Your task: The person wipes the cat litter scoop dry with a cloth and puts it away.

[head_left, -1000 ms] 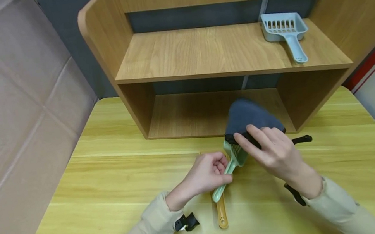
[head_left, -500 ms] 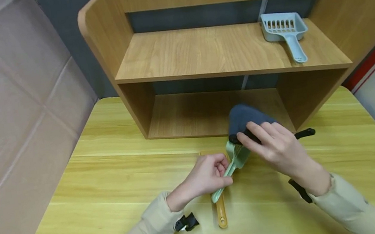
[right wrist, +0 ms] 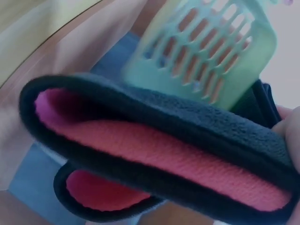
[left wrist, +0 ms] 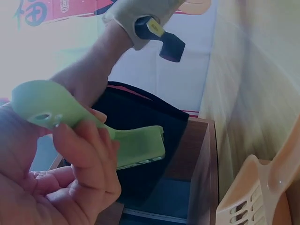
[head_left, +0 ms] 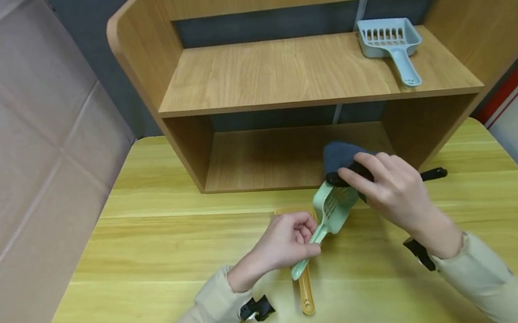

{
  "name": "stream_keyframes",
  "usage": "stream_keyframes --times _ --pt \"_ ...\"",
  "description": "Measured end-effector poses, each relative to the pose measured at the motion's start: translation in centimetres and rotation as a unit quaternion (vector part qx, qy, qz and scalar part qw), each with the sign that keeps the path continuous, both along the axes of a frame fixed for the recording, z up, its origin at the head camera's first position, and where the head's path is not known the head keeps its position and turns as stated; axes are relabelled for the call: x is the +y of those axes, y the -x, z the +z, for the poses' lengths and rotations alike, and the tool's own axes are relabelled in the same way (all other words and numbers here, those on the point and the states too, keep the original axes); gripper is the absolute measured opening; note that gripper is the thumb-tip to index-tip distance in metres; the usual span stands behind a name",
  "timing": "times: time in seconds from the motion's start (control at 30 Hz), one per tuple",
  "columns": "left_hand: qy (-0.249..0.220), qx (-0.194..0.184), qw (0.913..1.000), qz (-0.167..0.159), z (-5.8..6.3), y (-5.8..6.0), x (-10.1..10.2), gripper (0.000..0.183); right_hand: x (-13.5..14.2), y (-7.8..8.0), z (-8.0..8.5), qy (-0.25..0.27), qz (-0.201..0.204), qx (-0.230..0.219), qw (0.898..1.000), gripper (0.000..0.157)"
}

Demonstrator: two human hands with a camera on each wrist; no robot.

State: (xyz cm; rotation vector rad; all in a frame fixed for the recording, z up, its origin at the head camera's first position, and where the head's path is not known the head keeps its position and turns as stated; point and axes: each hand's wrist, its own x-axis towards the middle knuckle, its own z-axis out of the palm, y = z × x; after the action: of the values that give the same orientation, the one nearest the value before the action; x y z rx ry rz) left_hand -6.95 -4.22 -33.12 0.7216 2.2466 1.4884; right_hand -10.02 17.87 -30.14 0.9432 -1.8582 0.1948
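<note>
My left hand point(head_left: 283, 242) holds a light green litter scoop point(head_left: 338, 216) by its handle, its slotted head slanting up to the right. Fingers curl about that handle point(left wrist: 51, 101) in the left wrist view. With my right hand point(head_left: 396, 190) I grip a folded cloth point(head_left: 342, 155), dark blue-grey with black edging, at the far end of the scoop's head. The right wrist view shows the cloth's coral inner side point(right wrist: 178, 150) bunched in front of the slotted head point(right wrist: 152, 75). Below the green scoop lies an orange-yellow scoop point(head_left: 306, 293), its head mostly hidden in the head view.
A two-level wooden shelf point(head_left: 276, 104) stands at the back of the wood-grain table point(head_left: 152, 239). On its upper board, at the right, rests a light blue litter scoop point(head_left: 403, 63). A pale quilted panel point(head_left: 21, 158) rises along the left side.
My right hand has shifted right and slightly up with the cloth, and more of the green scoop's head shows. The left hand stays nearly in place while the scoop's head swings a little rightward.
</note>
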Motion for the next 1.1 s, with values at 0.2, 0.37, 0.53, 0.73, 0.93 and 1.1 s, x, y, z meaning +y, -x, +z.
stream_keyframes --times 0.2,0.37,0.53,0.73,0.93,1.1 --pt "-0.066 -0.045 0.9968 -0.009 0.2 0.0 -0.3 0.011 1.9 0.4 -0.8 0.155 -0.068 -0.073 0.983 0.032" --pt "-0.153 -0.111 0.9820 0.006 0.3 0.1 -0.2 0.016 2.8 -0.3 -1.8 0.312 -0.103 -0.193 0.925 0.025" --pt "-0.192 -0.137 0.9714 0.023 0.1 0.3 0.1 0.019 1.8 -1.7 -2.8 0.470 -0.031 -0.399 0.787 0.019" --pt "-0.190 -0.133 0.9722 0.035 0.2 0.3 0.3 0.019 0.4 -2.2 -2.8 0.630 0.093 -0.504 0.583 0.018" --pt "-0.172 -0.138 0.9754 0.003 0.9 -0.2 -0.3 0.019 0.6 -1.1 -2.4 0.722 0.115 -0.423 0.535 0.018" --pt "-0.184 -0.153 0.9707 -0.017 2.0 -0.6 -0.8 0.020 1.5 -1.0 -2.2 0.753 0.149 -0.390 0.509 0.017"
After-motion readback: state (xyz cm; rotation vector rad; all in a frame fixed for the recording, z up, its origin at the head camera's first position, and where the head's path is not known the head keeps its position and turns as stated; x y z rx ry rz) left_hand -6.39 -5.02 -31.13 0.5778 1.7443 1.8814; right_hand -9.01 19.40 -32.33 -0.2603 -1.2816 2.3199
